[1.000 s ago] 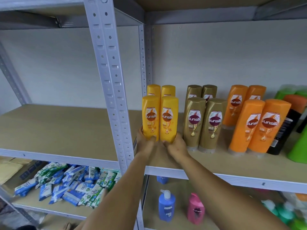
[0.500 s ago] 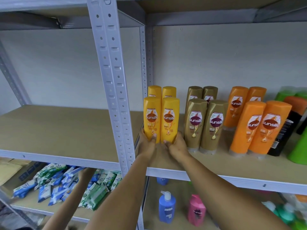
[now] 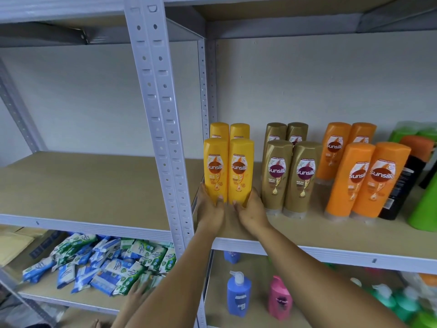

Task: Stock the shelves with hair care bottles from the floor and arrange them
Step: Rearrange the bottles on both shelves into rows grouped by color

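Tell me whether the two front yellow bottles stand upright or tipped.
Upright. The two front yellow bottles stand vertical, labels level, side by side, on the shelf. The left hand and right hand hold their lower ends.

There were four yellow Sunsilk bottles (image 3: 228,166), four gold Sunsilk bottles (image 3: 289,171) and four orange Sunsilk bottles (image 3: 364,178) on the shelf (image 3: 331,235). Down below stood one blue pump bottle (image 3: 238,294) and one pink Sunsilk bottle (image 3: 280,299). The wipe packets (image 3: 104,263) were too many to count.
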